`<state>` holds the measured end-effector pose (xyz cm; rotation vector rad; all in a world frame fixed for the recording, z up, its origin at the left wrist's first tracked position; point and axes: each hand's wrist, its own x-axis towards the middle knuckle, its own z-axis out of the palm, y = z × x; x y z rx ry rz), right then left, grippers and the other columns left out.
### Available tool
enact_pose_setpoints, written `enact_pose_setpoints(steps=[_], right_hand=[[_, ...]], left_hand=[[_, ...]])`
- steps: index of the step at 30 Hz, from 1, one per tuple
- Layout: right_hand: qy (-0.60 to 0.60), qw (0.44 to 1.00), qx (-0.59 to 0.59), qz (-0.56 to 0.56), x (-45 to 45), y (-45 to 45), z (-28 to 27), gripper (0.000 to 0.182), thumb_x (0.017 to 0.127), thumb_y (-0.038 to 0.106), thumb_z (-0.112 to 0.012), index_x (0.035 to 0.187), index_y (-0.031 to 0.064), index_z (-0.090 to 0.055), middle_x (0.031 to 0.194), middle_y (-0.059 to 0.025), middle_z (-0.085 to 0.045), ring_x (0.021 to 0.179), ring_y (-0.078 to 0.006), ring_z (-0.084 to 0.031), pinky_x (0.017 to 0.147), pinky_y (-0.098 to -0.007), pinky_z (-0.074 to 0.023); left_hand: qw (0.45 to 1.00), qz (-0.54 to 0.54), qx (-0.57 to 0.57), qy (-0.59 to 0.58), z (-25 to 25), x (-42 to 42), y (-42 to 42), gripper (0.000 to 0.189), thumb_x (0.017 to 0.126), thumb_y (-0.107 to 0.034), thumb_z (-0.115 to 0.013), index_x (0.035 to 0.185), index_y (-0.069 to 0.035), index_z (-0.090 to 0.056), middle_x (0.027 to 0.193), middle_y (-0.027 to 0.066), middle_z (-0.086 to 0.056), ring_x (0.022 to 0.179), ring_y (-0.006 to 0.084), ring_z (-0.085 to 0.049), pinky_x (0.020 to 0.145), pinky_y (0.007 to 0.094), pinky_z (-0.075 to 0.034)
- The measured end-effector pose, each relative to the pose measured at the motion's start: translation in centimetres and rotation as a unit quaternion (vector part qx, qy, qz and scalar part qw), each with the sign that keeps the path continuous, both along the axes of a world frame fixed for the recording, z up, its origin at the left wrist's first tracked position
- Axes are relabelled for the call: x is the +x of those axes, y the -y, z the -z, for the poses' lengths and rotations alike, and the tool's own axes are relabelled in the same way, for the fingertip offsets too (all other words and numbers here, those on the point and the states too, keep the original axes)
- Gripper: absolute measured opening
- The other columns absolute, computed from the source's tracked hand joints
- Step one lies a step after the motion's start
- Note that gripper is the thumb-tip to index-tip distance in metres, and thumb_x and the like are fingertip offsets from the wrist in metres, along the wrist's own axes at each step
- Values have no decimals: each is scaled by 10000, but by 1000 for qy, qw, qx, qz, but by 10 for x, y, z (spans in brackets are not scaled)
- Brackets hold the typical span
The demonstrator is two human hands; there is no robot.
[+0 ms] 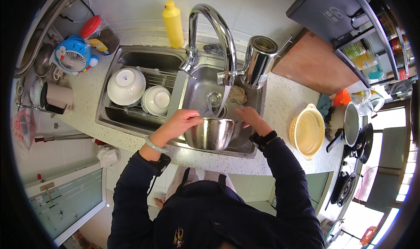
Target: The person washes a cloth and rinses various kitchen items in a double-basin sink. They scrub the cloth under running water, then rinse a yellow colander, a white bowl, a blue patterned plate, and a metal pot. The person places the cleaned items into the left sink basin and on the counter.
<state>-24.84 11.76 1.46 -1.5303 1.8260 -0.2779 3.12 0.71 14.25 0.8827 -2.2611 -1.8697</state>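
My left hand grips the left rim of a stainless steel pot, with the thumb over the edge. The pot is tilted, its mouth turned away from me, at the front of the right sink basin. My right hand is just right of the pot's rim, thumb and fingers apart, and seems to hold nothing. From the chrome faucet a stream of water runs down behind the pot's rim. A crumpled beige cloth lies in the basin near the drain. The pot's inside is hidden.
Upturned white bowls rest on a rack in the left basin. A yellow bottle stands behind the sink, and a chrome faucet filter overhangs its right side. A yellow plastic colander sits on the right counter, near a handled pan.
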Motion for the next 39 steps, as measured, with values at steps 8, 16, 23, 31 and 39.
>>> enact_pose_setpoints(steps=[8,16,23,31,39], right_hand=[[-230,971,-19,-54,-35,68,155,270,754,203,-444,891,22,-591,932,-183,-578,846,-332,-564,752,-462,-423],[-187,972,-126,-65,-14,58,194,261,747,282,-506,903,84,-577,848,-117,-589,782,-292,-566,687,-372,-448],[-12,988,-25,152,36,51,82,247,735,244,-576,909,71,-549,727,-49,-579,689,-211,-580,602,-325,-485],[507,751,-55,420,67,29,45,62,723,62,-520,783,67,-508,679,-33,-463,601,-137,-469,529,-323,-475],[547,657,31,517,87,43,48,179,814,194,-495,949,78,-513,848,-72,-560,712,-201,-566,496,-313,-489]], left_hand=[[920,-262,259,-136,5,106,30,160,841,-171,-521,786,-24,-553,723,-7,-535,664,65,-475,632,211,-396],[730,-461,363,-349,13,187,49,280,841,-218,-517,1060,-44,-513,1064,75,-550,996,192,-519,893,363,-399],[678,-401,423,-448,60,172,85,375,881,-310,-408,1118,-23,-454,1148,119,-499,1069,276,-467,931,454,-345],[608,-544,464,-345,66,120,115,335,900,-327,-349,1057,-65,-487,1090,107,-526,1006,304,-494,840,556,-366],[604,-592,457,-275,105,119,133,182,859,-289,-479,837,-124,-551,808,25,-578,817,247,-524,738,530,-405]])
